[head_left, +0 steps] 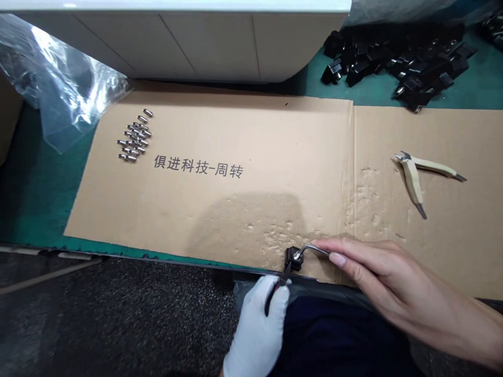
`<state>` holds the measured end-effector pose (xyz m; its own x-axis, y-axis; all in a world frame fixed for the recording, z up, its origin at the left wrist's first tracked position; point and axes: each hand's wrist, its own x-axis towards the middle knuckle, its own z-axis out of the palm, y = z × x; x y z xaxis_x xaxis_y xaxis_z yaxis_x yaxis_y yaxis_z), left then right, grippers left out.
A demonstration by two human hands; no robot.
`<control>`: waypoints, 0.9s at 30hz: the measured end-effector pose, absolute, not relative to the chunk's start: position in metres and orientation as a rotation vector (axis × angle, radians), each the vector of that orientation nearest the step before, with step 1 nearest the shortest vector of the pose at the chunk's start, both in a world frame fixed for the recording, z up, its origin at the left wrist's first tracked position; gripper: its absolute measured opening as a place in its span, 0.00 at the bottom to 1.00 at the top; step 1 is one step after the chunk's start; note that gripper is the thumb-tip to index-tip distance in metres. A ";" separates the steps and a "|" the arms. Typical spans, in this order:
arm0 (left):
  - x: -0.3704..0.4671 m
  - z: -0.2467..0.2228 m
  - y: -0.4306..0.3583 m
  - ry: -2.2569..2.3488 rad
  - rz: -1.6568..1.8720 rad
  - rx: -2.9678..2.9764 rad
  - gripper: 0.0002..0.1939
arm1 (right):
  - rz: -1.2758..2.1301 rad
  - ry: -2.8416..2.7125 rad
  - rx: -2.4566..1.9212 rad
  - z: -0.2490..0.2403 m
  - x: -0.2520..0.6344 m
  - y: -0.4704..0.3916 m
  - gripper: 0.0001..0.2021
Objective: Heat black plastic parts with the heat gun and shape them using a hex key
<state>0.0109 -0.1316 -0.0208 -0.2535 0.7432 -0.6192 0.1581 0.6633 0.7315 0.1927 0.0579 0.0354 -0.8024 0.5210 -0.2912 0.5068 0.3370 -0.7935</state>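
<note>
Cardboard (pixel 243 125) bears a black block (pixel 290 255); before it the left hand (pixel 259 322) grips a dark tool (pixel 288 270), right of it the right hand (pixel 387 275) pinches a bent rod (pixel 320 251).

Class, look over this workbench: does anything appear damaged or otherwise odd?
Yes: the cardboard has small dents near the black part, and more right of the crease, while most of its surface looks smooth.

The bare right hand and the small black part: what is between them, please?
In the head view, a bent metal rod spans the gap, running from the right hand to the black part.
</note>
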 end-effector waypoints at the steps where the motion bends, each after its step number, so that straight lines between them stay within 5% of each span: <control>1: 0.011 -0.022 -0.132 1.771 0.661 0.727 0.19 | 1.520 -2.564 -0.996 0.034 0.194 0.058 0.21; 27: 0.006 -0.030 -0.131 1.756 0.676 0.918 0.18 | 1.728 -2.289 -1.149 0.029 0.184 0.038 0.18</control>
<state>0.0062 -0.1313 -0.0298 -0.2113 0.8313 -0.5141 0.2716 0.5552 0.7861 0.1835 0.0382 0.0294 -0.7223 0.5797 -0.3771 0.5213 0.0981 -0.8477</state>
